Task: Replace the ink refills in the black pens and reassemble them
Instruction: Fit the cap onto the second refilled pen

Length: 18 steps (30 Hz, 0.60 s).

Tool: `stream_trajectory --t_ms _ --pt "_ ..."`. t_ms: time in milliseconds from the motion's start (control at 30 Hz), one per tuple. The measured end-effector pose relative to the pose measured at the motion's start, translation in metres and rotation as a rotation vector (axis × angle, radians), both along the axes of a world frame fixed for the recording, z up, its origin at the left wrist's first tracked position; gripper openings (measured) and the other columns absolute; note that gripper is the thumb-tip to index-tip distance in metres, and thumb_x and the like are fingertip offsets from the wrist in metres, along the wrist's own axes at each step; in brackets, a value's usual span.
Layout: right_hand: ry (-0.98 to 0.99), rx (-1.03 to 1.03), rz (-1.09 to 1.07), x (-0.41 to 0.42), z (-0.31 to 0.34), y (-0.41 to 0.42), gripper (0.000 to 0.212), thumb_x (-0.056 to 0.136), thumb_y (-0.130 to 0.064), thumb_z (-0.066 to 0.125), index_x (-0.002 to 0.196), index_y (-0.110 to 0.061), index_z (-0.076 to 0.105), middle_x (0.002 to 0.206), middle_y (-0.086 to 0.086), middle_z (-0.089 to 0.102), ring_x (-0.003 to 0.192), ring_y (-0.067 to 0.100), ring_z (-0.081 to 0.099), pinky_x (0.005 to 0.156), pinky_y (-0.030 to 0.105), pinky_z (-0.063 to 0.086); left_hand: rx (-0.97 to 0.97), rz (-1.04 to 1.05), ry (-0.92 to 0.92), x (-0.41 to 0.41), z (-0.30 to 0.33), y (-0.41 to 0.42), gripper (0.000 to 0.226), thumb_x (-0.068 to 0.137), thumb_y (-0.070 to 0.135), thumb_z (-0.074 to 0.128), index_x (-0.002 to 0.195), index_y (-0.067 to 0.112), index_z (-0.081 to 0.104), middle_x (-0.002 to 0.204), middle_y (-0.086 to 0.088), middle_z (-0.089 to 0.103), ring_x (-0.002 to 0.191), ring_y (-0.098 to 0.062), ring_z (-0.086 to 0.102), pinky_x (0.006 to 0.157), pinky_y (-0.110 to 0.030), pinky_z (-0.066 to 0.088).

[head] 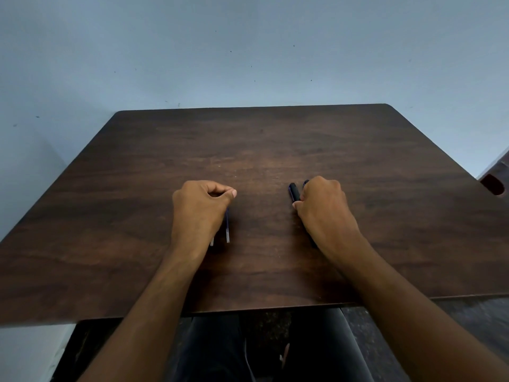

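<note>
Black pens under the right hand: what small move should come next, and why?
Probably lift one black pen clear to open it: the right hand grips the pens whole on the table, while the left hand holds the refills ready.

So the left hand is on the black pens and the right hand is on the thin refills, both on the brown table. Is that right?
Not quite: the hands are swapped. In the head view the left hand holds the thin refills, and the right hand holds the black pens. Both are on the brown table.
</note>
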State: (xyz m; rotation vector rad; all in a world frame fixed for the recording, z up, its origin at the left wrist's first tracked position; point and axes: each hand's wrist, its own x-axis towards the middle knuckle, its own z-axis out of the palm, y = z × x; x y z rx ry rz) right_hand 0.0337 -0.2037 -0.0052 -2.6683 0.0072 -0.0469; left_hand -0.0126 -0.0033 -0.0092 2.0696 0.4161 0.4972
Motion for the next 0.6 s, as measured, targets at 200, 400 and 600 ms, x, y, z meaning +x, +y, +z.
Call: stream_trajectory --t_ms 200,400,600 --pt "-0.05 0.099 -0.067 -0.001 0.015 -0.023 0.018 0.093 -0.025 0.074 0.081 -0.011 0.075 0.08 0.005 0.07 0.07 0.02 0.068 0.065 0.041 0.064 -0.014 -0.016 -0.027 -0.001 0.002 -0.002 0.004 0.083 0.031 0.08 0.084 0.027 0.08 0.07 0.018 0.072 0.065 0.012 0.065 0.066 -0.019 0.056" --pt "0.166 0.121 -0.097 0.0 0.034 -0.036 0.032 0.085 -0.029 0.082 0.092 0.001 0.076 0.089 0.016 0.075 0.085 0.028 0.072 0.081 0.045 0.062 0.006 -0.011 -0.022 0.002 0.002 -0.005 0.003 0.083 0.031 0.08 0.082 0.027 0.08 0.067 0.019 0.071 0.055 0.014 0.061 0.055 -0.007 0.043" --pt "0.224 0.153 -0.11 -0.002 0.033 -0.026 0.025 0.09 -0.022 0.078 0.099 0.0 0.073 0.099 0.018 0.073 0.091 0.03 0.073 0.082 0.046 0.063 -0.01 0.029 -0.025 0.005 0.001 -0.004 0.005 0.083 0.031 0.08 0.08 0.027 0.08 0.063 0.018 0.07 0.054 0.013 0.061 0.054 -0.008 0.044"
